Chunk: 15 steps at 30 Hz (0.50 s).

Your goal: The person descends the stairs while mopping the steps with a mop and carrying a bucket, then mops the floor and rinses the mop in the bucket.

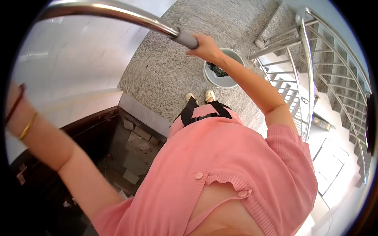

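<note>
My right hand [206, 49] is wrapped round the grey end sleeve [185, 39] of a shiny metal pole [130, 15]. The pole runs to the upper left, and its far end is out of sight. Below and to the right of that hand stands a pale round bucket [227, 82] with something dark green in it, partly covered by my wrist and forearm. My left hand [13, 94] is raised at the left edge of the view, close to a white wall panel. Its fingers are cut off by the dark border, so what it touches does not show.
Speckled stone floor [157, 67] lies around my feet. A stainless steel railing [309, 78] borders stairs [346, 63] on the right. At lower left, beyond a grey ledge [143, 114], a dark recess holds several pale flat pieces [130, 176]. A white wall [78, 51] rises at the left.
</note>
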Tool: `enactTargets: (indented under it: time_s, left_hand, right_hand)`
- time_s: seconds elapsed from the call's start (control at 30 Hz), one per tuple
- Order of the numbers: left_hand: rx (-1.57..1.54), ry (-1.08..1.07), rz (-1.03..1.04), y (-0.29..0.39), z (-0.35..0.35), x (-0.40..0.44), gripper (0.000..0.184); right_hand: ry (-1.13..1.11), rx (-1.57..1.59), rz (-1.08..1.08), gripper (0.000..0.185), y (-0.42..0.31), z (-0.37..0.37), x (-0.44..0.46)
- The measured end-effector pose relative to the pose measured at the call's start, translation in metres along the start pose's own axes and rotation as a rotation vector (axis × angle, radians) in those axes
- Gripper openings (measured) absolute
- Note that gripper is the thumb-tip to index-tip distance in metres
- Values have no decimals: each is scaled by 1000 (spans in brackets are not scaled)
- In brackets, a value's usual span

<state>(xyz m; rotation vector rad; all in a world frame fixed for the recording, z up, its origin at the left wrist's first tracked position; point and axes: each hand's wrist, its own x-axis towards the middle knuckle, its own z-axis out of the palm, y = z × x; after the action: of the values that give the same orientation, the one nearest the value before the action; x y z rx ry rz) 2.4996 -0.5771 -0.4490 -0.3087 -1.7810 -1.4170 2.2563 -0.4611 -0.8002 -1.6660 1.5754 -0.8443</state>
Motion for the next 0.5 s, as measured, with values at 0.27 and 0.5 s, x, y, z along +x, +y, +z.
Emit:
enactTargets:
  time_s: [0.27,0.5]
  left_hand:
    - [-116,40,102,-201,149,-7,38]
    - [-12,38,29,-288,217,3,33]
  right_hand:
    - [241,-51,285,38,184,-9,-49]
    - [366,-102,521,60,257,-18,-138]
